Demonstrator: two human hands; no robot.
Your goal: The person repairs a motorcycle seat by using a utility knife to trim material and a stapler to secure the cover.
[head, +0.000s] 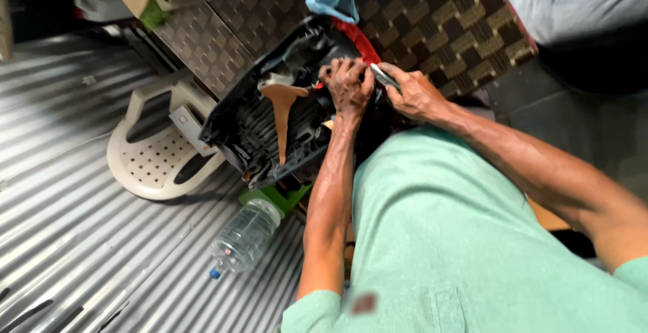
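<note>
Your left hand (347, 84) presses the black plastic housing (270, 120) steady while your right hand (415, 93), fingers closed, holds a metal tool (383, 76) against it.

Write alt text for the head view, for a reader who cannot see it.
A person in a green shirt presses the left hand on a black plastic housing while the right hand holds a slim metal tool against it. A clear plastic bottle and a beige plastic stool lie on corrugated metal sheeting.
</note>
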